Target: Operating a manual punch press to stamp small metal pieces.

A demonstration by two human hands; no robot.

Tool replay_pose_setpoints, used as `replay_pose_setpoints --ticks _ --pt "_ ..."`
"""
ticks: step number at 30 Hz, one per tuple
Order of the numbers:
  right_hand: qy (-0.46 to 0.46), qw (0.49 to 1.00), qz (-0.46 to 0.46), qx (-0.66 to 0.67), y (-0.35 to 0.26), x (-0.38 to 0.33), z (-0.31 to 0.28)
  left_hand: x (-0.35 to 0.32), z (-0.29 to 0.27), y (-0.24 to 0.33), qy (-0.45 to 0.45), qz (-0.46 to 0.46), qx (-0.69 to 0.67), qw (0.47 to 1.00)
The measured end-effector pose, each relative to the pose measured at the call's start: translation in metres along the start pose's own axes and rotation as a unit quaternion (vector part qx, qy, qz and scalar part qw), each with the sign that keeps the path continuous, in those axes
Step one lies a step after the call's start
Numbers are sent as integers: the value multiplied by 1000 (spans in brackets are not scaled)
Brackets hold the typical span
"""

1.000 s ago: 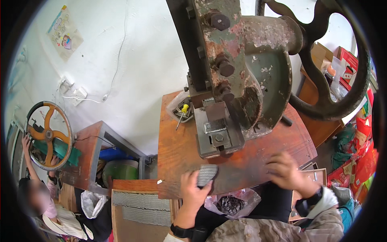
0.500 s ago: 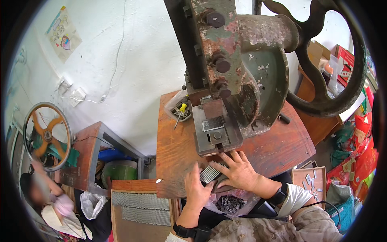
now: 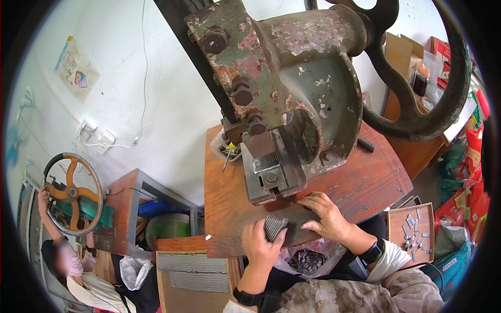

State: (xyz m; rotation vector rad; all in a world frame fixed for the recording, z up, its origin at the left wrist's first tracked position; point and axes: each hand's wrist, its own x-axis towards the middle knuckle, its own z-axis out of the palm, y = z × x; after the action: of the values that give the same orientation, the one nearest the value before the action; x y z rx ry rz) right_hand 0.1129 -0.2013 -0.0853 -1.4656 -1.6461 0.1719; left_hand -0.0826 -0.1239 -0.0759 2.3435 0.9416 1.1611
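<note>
A stack of thin ridged grey metal strips (image 3: 275,228) is gripped between the thumb and fingers of my left hand (image 3: 259,245), over the front of the wooden table (image 3: 227,195). My right hand (image 3: 331,220) is apart from it, a little to the right near the table's front edge. Its fingers are spread and slightly bent, with nothing visible in them; the underside of the palm is hidden. Just beyond both hands stands a worn green hand press (image 3: 292,68), with a metal die block (image 3: 271,178) at its base.
A plastic bag of small dark metal pieces (image 3: 308,261) lies below my hands. To the right is a wooden tray (image 3: 425,237) with loose pieces; to the left, a box (image 3: 167,295) with rows of strips. A co-worker (image 3: 78,266) grips a handwheel (image 3: 73,194) far left.
My right hand has drawn away from the strips to the right and now sits apart. The stack stays in my left hand, turned more upright. The view has shifted; the co-worker's wheel has turned.
</note>
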Motion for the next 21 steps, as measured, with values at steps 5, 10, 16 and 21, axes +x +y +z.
replay_pose_setpoints --ticks 5,10,16,21 --pt "19 999 -8 24 -3 3 1 -20 -22 17 -51 -374 -767 518" --pt "30 999 -30 20 -4 4 2 -46 -22 0 -83 -397 -795 451" --pt "5 1000 -14 21 -2 -2 5 -117 32 -30 -252 -564 -444 649" --pt "2 999 -13 -32 -9 0 6 -152 48 -72 -173 -359 -70 914"
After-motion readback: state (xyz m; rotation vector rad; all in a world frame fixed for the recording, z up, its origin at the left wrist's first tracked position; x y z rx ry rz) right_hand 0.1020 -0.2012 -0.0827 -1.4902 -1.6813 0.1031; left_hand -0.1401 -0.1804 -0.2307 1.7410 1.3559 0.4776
